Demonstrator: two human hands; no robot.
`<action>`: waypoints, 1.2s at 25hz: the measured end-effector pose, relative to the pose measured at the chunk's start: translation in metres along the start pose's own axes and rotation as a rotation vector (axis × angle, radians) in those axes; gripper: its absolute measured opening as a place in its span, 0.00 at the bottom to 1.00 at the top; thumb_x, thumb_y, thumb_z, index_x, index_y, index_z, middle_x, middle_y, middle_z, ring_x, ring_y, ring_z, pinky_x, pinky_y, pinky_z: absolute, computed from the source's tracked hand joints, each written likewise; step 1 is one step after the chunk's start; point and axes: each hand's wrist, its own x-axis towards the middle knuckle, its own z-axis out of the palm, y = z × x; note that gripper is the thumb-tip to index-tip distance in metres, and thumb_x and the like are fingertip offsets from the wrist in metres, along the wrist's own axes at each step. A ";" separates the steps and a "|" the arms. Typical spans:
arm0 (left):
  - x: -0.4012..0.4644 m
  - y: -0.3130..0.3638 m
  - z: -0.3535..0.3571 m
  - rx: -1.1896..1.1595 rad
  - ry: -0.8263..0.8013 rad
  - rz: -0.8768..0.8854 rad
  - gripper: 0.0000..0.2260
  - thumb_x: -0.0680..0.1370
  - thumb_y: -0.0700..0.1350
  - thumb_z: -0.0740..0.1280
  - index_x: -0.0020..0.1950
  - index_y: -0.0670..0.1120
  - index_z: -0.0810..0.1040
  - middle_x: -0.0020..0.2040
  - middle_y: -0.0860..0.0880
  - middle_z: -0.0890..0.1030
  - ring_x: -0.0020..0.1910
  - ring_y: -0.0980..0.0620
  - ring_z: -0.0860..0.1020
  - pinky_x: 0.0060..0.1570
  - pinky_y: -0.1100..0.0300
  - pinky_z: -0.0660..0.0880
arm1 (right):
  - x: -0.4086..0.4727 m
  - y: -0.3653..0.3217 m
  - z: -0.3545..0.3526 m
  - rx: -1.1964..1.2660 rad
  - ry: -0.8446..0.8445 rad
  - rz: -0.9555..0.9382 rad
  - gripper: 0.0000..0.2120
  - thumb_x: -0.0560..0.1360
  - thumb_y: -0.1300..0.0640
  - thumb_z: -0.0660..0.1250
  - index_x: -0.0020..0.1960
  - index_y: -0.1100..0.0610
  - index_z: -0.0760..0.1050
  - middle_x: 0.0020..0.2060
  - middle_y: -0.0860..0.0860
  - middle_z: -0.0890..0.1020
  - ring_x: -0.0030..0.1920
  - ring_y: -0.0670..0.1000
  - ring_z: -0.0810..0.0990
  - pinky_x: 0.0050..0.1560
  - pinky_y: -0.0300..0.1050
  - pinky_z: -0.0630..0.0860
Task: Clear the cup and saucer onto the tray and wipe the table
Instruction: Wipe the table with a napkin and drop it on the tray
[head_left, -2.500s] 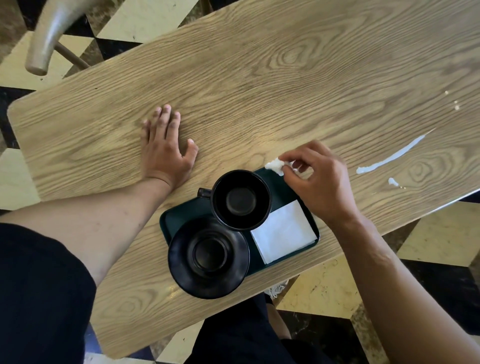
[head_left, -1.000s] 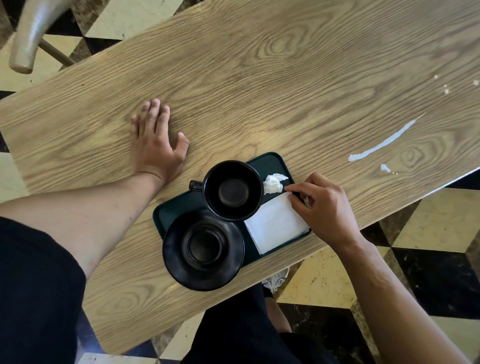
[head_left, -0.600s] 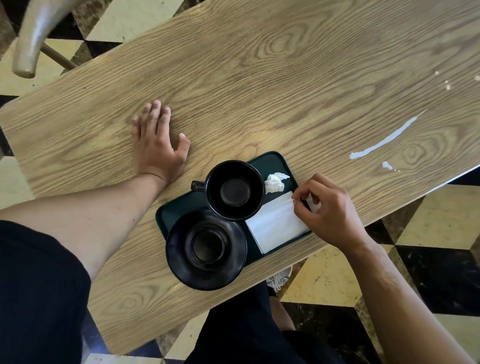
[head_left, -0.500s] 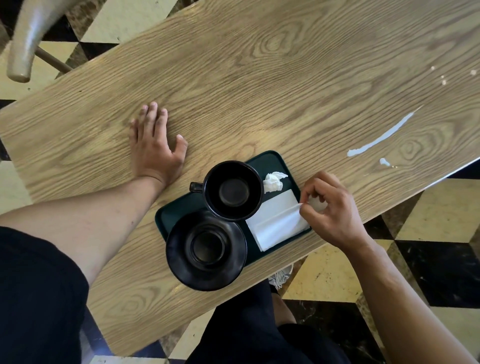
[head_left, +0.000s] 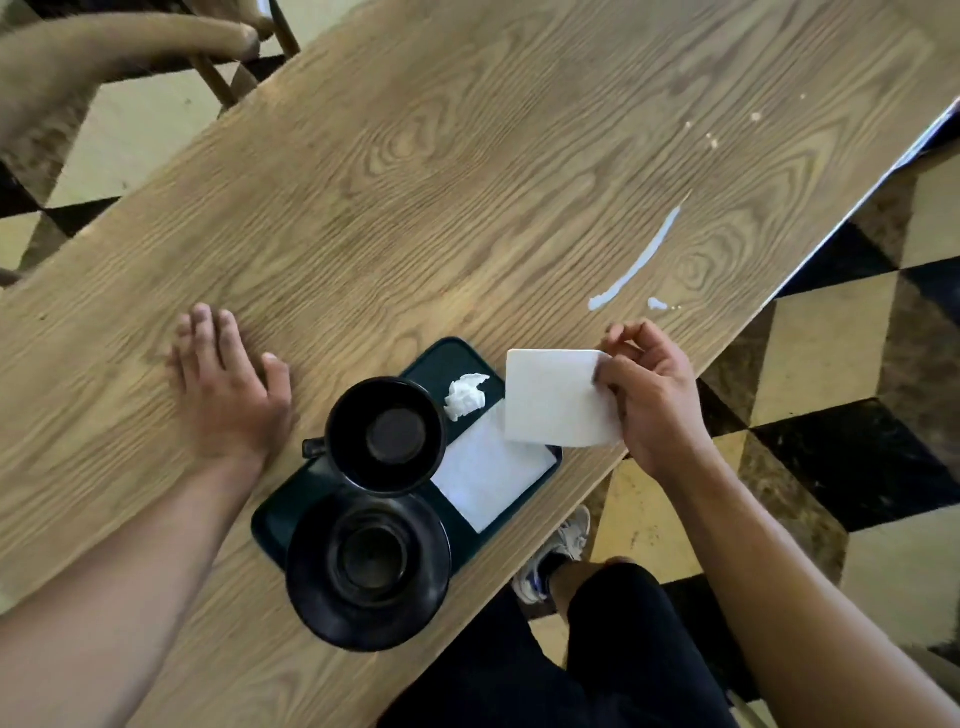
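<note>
A black cup (head_left: 385, 435) and a black saucer (head_left: 368, 567) sit on a dark green tray (head_left: 441, 364) near the front edge of the wooden table (head_left: 415, 182). A crumpled white tissue (head_left: 466, 396) lies at the tray's far end. A folded white napkin (head_left: 493, 473) lies flat on the tray's right half. My right hand (head_left: 649, 395) pinches another white napkin (head_left: 556, 397) by its right edge and holds it above the tray's right corner. My left hand (head_left: 226, 387) rests flat on the table left of the tray, fingers spread.
A white streak of spilled liquid (head_left: 636, 265) and small drops (head_left: 657, 304) mark the table to the right, beyond my right hand. A few crumbs (head_left: 711, 137) lie farther back. A wooden chair (head_left: 104, 47) stands at the far left. The checkered floor (head_left: 831, 389) shows past the table's right edge.
My right hand dropped the crumpled tissue on the tray, then pinched the top napkin and lifted it off the tray. My left hand stayed flat on the table.
</note>
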 end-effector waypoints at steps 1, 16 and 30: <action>0.000 0.001 -0.001 0.023 -0.003 0.013 0.31 0.80 0.51 0.54 0.79 0.34 0.62 0.80 0.32 0.62 0.81 0.34 0.58 0.80 0.38 0.51 | 0.002 -0.002 -0.004 0.032 0.036 -0.005 0.16 0.70 0.69 0.64 0.41 0.47 0.77 0.37 0.45 0.79 0.36 0.46 0.75 0.34 0.41 0.70; 0.121 0.264 0.009 -0.085 -0.237 0.458 0.32 0.80 0.56 0.53 0.79 0.39 0.65 0.80 0.37 0.64 0.81 0.37 0.60 0.78 0.38 0.56 | 0.123 -0.093 -0.133 0.152 0.202 0.051 0.07 0.79 0.64 0.68 0.57 0.60 0.77 0.49 0.55 0.83 0.51 0.55 0.82 0.53 0.54 0.80; 0.130 0.336 0.075 -0.130 -0.017 0.380 0.30 0.77 0.54 0.58 0.75 0.39 0.72 0.79 0.36 0.67 0.80 0.36 0.63 0.78 0.37 0.56 | 0.228 -0.099 -0.244 -0.657 0.320 -0.052 0.11 0.76 0.48 0.73 0.56 0.51 0.80 0.50 0.46 0.85 0.44 0.41 0.84 0.38 0.31 0.77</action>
